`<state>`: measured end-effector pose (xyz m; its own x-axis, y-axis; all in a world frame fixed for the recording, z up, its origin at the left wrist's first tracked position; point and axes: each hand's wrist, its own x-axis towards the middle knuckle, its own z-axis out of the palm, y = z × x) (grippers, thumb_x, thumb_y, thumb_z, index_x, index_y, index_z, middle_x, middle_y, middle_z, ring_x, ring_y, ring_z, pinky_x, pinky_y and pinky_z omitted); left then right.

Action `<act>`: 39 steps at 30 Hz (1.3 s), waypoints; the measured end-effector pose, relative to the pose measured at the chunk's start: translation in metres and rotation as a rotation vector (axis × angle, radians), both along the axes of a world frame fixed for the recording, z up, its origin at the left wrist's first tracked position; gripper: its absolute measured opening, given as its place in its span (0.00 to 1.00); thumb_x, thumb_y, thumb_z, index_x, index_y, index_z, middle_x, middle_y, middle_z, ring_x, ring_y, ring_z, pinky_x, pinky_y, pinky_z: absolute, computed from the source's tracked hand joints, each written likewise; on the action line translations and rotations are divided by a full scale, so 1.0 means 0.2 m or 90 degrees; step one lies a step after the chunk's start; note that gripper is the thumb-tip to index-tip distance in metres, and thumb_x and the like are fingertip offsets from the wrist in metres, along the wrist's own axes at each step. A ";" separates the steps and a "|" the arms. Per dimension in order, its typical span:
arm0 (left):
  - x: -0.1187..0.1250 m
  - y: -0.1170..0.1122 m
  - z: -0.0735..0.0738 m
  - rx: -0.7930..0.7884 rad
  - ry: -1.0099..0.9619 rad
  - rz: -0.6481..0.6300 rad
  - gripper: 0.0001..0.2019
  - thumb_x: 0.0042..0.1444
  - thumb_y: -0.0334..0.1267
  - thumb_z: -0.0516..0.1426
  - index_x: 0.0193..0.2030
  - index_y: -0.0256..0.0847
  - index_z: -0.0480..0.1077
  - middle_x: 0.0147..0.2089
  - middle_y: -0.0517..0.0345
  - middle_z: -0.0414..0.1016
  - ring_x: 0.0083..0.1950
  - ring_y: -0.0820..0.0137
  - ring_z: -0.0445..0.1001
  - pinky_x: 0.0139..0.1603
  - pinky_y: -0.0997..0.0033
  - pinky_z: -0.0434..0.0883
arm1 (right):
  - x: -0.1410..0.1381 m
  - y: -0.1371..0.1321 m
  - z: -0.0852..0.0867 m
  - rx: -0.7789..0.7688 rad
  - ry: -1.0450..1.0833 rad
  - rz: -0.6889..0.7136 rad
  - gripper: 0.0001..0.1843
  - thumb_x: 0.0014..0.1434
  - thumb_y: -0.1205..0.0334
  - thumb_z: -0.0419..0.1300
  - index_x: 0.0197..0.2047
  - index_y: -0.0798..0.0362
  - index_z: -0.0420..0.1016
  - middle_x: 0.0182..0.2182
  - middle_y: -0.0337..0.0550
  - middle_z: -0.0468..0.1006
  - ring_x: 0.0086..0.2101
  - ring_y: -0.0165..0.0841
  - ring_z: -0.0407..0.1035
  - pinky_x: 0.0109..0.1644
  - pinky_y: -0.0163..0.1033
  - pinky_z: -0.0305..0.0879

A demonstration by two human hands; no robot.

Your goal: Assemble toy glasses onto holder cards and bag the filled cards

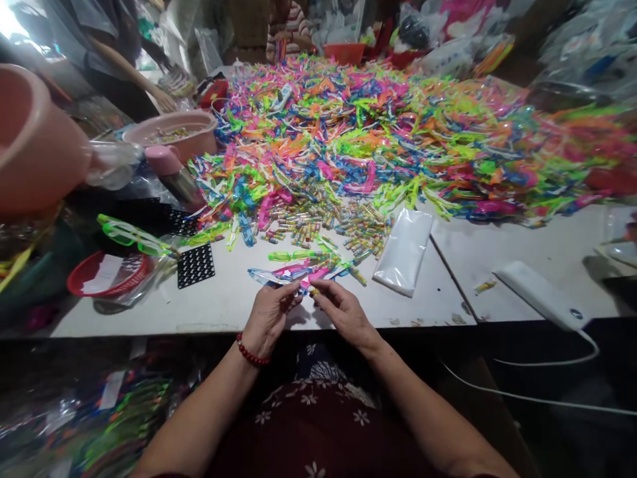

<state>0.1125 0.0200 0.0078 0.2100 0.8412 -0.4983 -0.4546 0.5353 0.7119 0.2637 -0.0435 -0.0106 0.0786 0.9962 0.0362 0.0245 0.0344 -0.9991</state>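
A seated person's hands meet at the near edge of a white worktop (497, 255). The left hand (269, 315) pinches the near-left end of a clear packet (291, 274) holding a pink strip. The right hand (343, 312) has thumb and forefinger closed on a small tube (312, 290) at the packet's near edge. The packet lies just beyond the fingertips, resting on the worktop, its long axis running left to right across the person and tipping slightly away at the right end. Both hands touch it, and its open end cannot be made out. Farther back are a scatter of small tubes (318, 222) and a heap of neon plastic pieces (378, 133). A stack of white bags (404, 251) lies to the right.
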 end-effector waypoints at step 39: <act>-0.04 -0.03 -0.01 0.061 0.028 -0.067 0.20 0.37 0.39 0.75 0.34 0.31 0.76 0.33 0.54 0.75 0.30 0.71 0.73 0.32 0.74 0.76 | 0.00 -0.02 0.05 -0.096 -0.029 0.029 0.17 0.60 0.48 0.62 0.43 0.51 0.82 0.30 0.40 0.80 0.30 0.31 0.70 0.36 0.36 0.67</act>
